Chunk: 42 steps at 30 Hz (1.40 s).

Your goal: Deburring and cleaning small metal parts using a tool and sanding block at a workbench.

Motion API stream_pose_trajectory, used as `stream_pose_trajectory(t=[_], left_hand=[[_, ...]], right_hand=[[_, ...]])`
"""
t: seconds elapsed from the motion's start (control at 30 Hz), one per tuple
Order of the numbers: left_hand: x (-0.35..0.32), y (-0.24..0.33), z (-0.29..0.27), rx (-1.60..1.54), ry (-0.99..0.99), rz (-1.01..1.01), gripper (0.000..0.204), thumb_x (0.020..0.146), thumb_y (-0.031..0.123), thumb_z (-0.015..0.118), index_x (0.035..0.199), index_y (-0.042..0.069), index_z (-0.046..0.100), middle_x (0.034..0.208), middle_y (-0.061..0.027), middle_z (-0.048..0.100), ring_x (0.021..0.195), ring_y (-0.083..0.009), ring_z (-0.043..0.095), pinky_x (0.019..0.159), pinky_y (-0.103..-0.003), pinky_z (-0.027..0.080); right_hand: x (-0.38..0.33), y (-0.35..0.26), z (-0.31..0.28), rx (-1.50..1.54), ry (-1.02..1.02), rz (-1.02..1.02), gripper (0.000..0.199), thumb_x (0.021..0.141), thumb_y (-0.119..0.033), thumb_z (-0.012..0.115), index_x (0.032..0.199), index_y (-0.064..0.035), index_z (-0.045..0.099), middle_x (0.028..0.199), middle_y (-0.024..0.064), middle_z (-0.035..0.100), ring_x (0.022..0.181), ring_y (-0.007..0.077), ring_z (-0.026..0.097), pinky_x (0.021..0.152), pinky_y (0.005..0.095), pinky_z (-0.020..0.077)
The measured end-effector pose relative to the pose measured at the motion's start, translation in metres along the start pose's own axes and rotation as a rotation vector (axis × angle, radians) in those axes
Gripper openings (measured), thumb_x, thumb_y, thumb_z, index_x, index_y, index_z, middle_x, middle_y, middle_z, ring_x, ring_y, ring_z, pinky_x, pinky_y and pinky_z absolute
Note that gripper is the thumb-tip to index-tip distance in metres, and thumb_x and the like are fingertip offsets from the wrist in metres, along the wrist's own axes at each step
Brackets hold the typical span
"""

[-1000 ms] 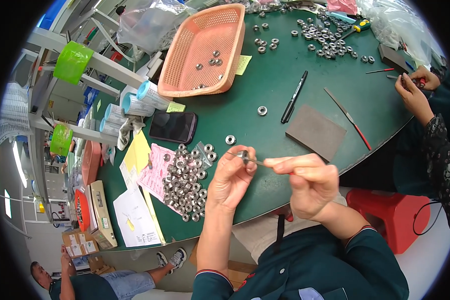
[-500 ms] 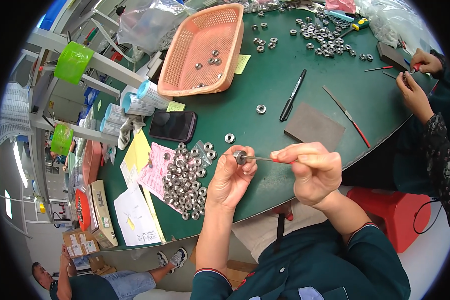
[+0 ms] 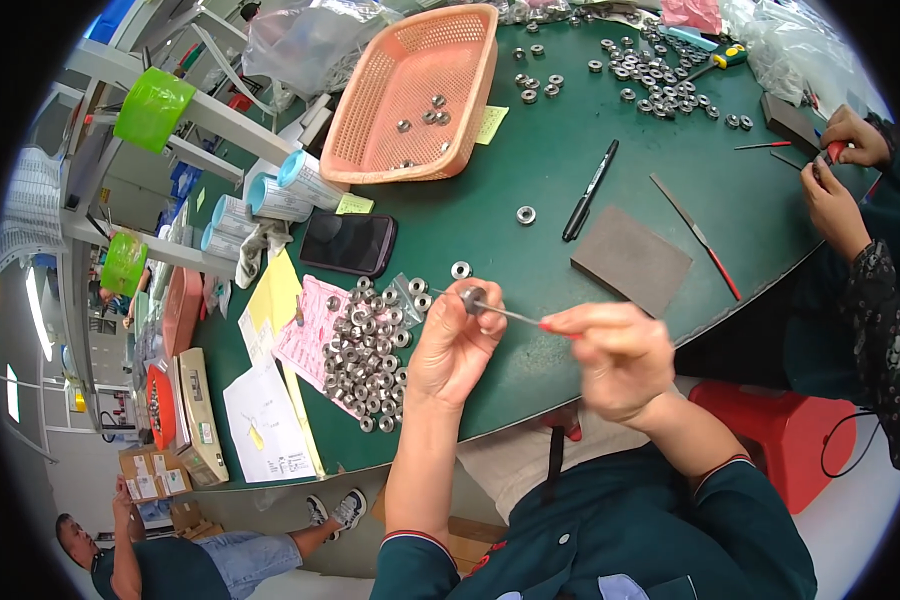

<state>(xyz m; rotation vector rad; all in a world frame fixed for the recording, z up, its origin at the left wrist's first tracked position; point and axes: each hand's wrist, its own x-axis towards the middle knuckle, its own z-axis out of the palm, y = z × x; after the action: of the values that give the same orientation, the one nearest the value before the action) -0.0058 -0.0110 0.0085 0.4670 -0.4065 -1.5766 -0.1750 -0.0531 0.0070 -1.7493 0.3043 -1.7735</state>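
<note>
Between the thumb and fingers of my left hand (image 3: 448, 350) is a small steel ring (image 3: 472, 298), held up over the table's near edge. A thin needle file (image 3: 510, 314) with a red handle runs through the ring's hole, its tip showing on the left side. My right hand (image 3: 622, 362), slightly blurred, pinches the file by its handle. Left of my left hand lies a heap of similar steel rings (image 3: 363, 365), partly on a pink sheet (image 3: 298, 345). One loose ring (image 3: 460, 270) lies just beyond my left fingers, and another loose ring (image 3: 526, 215) farther off.
On the green table (image 3: 470, 225) lie a grey-brown block (image 3: 632, 258), a flat red-handled file (image 3: 698, 240), a black marker (image 3: 591, 190) and a phone (image 3: 348, 243). An orange basket (image 3: 332, 160) holds several rings. At right, a co-worker's hands (image 3: 838, 190) work beside a red stool (image 3: 780, 430).
My right hand has shifted slightly down and left, and the file now slants more and reaches farther through the ring. The view has shifted a little. My left hand keeps its hold.
</note>
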Motion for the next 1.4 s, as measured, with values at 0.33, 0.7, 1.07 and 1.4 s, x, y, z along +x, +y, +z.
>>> stream_pose_trajectory(t=[0.33,0.7,1.07,1.4], left_hand=[[0.002,-0.017,0.016,0.208,-0.055,-0.028,0.028,0.073,0.019,0.071,0.093,0.003,0.061,0.085,-0.0078,0.053,0.073,-0.0128,0.05,0.069,-0.023,0.042],[-0.006,-0.023,0.016,0.045,0.007,0.017,0.032,0.076,0.023,0.067,0.098,0.001,0.057,0.089,-0.0092,0.051,0.074,-0.0141,0.047,0.067,-0.024,0.04],[-0.033,0.0,0.004,-0.062,0.165,0.242,0.027,0.084,0.019,0.057,0.101,-0.002,0.051,0.084,-0.0043,0.047,0.075,-0.0115,0.047,0.069,-0.022,0.042],[-0.048,-0.011,-0.002,0.0,0.231,0.187,0.029,0.084,0.007,0.055,0.11,-0.002,0.049,0.102,-0.0152,0.056,0.087,-0.0168,0.057,0.079,-0.025,0.048]], right_hand=[[0.008,0.002,-0.001,-0.017,-0.098,-0.018,0.023,0.062,-0.005,0.072,0.083,-0.0006,0.061,0.077,0.0105,0.061,0.065,0.0218,0.06,0.053,0.0274,0.0481],[-0.003,0.005,-0.005,-0.009,-0.085,-0.074,0.007,0.083,-0.002,0.054,0.087,0.0011,0.049,0.087,0.0188,0.063,0.075,0.0261,0.064,0.062,0.0318,0.0528],[0.0,-0.006,-0.029,0.201,0.211,0.151,0.022,0.091,-0.018,0.045,0.086,0.0026,0.042,0.083,0.0232,0.059,0.072,0.0247,0.062,0.063,0.0321,0.0525],[0.001,-0.01,-0.018,0.152,0.026,0.151,0.021,0.091,-0.015,0.043,0.092,0.0058,0.047,0.086,0.024,0.061,0.076,0.0267,0.063,0.066,0.0346,0.054]])
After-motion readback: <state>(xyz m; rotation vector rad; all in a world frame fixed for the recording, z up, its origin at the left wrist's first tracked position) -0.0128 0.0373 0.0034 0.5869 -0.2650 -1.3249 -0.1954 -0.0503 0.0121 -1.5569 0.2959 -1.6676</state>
